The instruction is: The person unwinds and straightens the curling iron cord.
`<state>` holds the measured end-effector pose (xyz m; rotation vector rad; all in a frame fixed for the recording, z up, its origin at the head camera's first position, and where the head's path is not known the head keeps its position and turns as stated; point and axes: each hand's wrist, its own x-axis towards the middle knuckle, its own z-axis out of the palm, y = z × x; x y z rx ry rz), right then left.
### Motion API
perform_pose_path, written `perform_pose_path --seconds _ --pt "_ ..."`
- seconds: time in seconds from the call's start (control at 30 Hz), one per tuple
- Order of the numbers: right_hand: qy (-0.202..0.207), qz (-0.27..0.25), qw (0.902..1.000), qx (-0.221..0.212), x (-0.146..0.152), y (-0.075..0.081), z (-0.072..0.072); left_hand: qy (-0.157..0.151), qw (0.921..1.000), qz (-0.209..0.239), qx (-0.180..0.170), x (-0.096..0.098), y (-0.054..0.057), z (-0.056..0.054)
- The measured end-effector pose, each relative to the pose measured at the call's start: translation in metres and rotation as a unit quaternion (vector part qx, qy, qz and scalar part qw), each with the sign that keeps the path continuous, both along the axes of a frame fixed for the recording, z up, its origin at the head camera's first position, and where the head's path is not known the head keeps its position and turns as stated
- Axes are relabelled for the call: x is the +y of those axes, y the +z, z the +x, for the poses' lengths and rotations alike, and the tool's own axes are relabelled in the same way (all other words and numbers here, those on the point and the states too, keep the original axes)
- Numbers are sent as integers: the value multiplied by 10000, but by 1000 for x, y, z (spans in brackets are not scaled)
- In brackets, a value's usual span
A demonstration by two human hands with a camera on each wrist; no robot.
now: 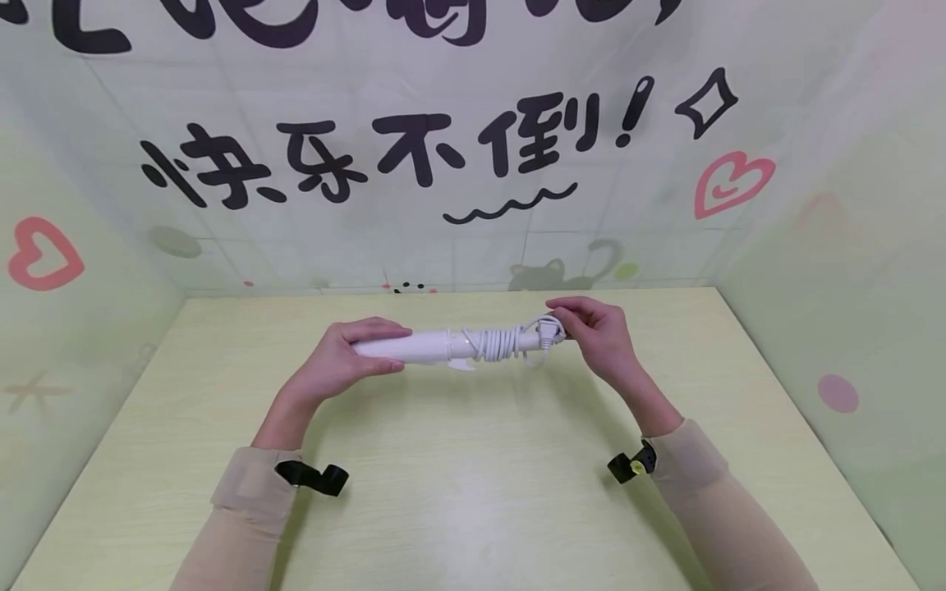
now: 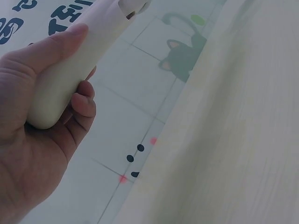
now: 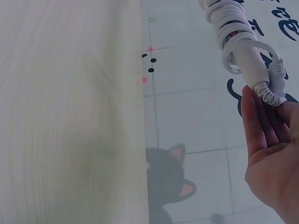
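Observation:
A white curling iron (image 1: pixel 414 348) is held level above the table, its thick rounded barrel to the left and a small tab near the middle. My left hand (image 1: pixel 342 357) grips the barrel end, thumb on the near side. In the left wrist view the fingers wrap round the barrel (image 2: pixel 70 70). A white cord (image 1: pixel 498 345) is wound in several turns round the thinner handle, with the plug (image 1: pixel 548 332) against its right end. My right hand (image 1: pixel 602 335) pinches that end between thumb and fingertips, by the ribbed cord sleeve (image 3: pixel 267 94).
The pale wood-grain table (image 1: pixel 473 492) spreads beneath both hands. A printed backdrop (image 1: pixel 414 246) with black lettering stands right behind its far edge, and side panels (image 1: pixel 850 287) rise left and right. Each wrist carries a small black camera mount (image 1: pixel 318 478).

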<state>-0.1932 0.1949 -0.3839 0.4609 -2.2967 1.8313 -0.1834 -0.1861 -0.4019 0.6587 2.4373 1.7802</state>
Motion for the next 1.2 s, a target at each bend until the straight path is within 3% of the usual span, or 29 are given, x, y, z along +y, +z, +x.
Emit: perform_pose_path --seconds 0.43,0.7,0.93,1.07,1.2 --pt "278 -559 9980 45 -1 -4 -1 131 9999 -57 -21 1 1 -2" --pt "69 154 9989 -447 -7 -3 2 308 9993 -147 -149 -1 -1 -3" --pt "-127 -84 9928 -1192 -6 -5 1 384 9989 -184 -196 -2 -1 -6" --pt "81 101 9927 -1200 -5 -5 3 451 9986 -108 -272 -5 1 -6" --pt "40 236 9938 -1084 -7 -4 4 480 9981 -43 -377 -7 3 -6"
